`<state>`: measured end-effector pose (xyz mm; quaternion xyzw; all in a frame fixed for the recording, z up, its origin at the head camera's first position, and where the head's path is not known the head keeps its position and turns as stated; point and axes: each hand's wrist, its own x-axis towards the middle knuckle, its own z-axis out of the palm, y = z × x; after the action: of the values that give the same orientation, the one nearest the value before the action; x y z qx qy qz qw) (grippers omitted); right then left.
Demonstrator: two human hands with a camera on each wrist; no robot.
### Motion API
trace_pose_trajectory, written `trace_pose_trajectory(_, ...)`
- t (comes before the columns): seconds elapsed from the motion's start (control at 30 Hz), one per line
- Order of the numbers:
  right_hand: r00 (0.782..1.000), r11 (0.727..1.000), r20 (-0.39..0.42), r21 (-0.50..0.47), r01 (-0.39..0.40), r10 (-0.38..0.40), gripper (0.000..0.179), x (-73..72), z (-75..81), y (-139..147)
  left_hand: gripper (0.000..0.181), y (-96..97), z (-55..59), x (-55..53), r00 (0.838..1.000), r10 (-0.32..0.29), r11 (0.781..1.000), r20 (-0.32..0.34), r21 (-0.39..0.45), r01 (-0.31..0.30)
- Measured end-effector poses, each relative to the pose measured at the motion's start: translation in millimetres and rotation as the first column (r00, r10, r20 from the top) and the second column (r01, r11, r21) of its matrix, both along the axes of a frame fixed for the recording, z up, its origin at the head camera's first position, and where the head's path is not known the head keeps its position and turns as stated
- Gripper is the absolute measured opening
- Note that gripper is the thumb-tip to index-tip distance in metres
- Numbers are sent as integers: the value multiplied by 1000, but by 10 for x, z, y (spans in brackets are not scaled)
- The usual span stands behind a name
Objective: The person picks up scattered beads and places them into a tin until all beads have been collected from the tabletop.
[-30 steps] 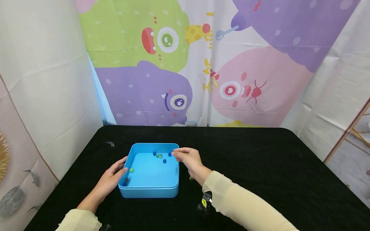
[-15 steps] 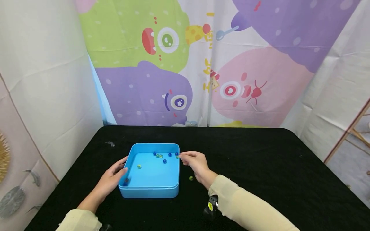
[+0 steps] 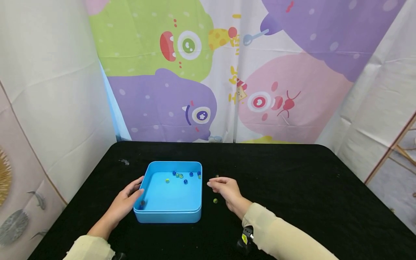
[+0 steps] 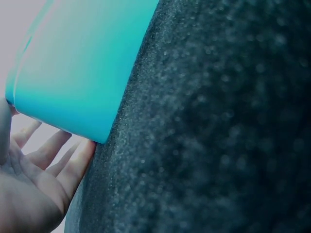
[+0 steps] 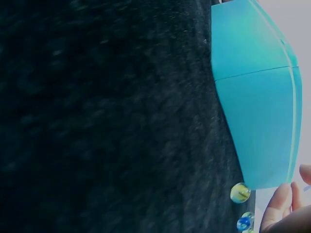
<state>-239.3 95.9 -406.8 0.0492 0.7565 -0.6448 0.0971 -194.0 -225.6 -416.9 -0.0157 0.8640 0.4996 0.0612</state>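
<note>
In the head view, a blue square box (image 3: 172, 196) stands on the table with several blue and yellow-green marbles inside. My left hand (image 3: 122, 202) rests against its left wall, fingers fairly straight and thumb at the rim. Just right of the box hovers my right hand (image 3: 229, 193), fingertips close together, with no marble visible between them. A green marble (image 3: 215, 200) lies on the cloth below it; another marble (image 3: 217, 176) shows partly behind its fingers. The right wrist view has a yellowish marble (image 5: 240, 192) and a blue marble (image 5: 244, 223) near the box.
A black cloth (image 3: 292, 187) covers the table. A small scrap of clear material (image 3: 124, 161) lies left of the box. A cartoon-print curtain (image 3: 201, 72) hangs beyond the far edge.
My right hand has moved from over the box's right rim to the right and nearer. A green marble inside rolled from the left wall toward the middle. More marbles sit in the far right corner.
</note>
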Motion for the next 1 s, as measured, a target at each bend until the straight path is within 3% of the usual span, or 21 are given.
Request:
trace_pose_trajectory(0.2, 999, 998, 43, 57, -12, 10, 30, 45, -23, 88, 58, -1, 3, 11, 1000, 4, 1000, 1, 6, -4)
trace_pose_trajectory(0.5, 991, 983, 65, 132, -129, 121, 29, 95, -95, 185, 58, 1, 1, 4, 1000, -5, 1000, -1, -2, 5)
trace_pose_trajectory(0.77, 981, 952, 33, 235, -194, 191, 30, 111, -105, 200, 59, 0, -12, 9, 1000, 0, 1000, -2, -1, 0)
trace_pose_trajectory(1.0, 977, 939, 26, 270, -213, 213, 22, 106, -110, 197, 59, -4, -3, 18, 1000, 8, 1000, -4, 1, -8)
